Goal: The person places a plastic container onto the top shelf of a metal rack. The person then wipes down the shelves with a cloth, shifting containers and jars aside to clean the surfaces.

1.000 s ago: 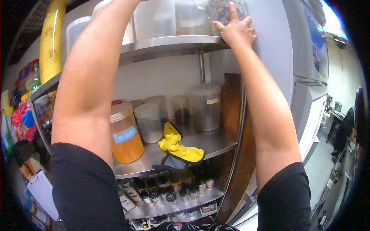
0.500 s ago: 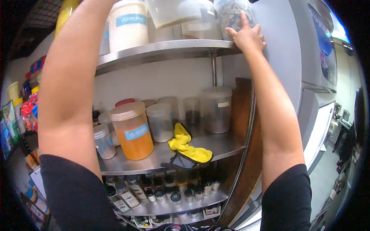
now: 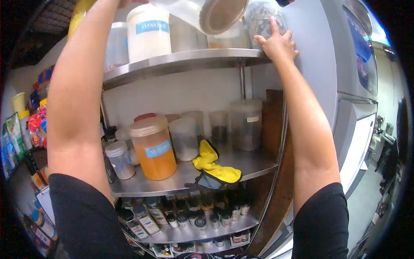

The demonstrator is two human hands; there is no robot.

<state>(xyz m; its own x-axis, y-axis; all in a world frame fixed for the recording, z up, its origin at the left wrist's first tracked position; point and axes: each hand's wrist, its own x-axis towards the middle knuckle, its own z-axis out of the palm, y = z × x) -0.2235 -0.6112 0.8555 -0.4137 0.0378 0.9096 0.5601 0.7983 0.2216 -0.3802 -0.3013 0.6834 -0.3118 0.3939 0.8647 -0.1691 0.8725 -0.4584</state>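
At the top edge, my left hand [image 3: 128, 3] is mostly cut off; its forearm reaches up to a tilted translucent plastic container [image 3: 183, 11]. That container hangs above the top shelf, its round brownish end turned toward me, so the hand appears to hold it. My right hand [image 3: 279, 45] has its fingers spread against a clear jar [image 3: 262, 19] of greyish flakes at the shelf's right end. A white tub [image 3: 148, 41] with a blue label stands left of the tilted container. On the middle shelf, a yellow and grey cloth [image 3: 217, 167] lies near the front edge.
The metal top shelf [image 3: 189, 60] also bears a clear container [image 3: 117, 45] at left. Below, a tub of orange powder [image 3: 154, 162] stands among several plastic jars. Small spice bottles [image 3: 200, 222] fill the lower shelf. A grey refrigerator [image 3: 317, 64] rises close on the right.
The translucent container has tipped further, turning its round end toward me. The view has shifted slightly; my right hand stays on the jar of flakes.
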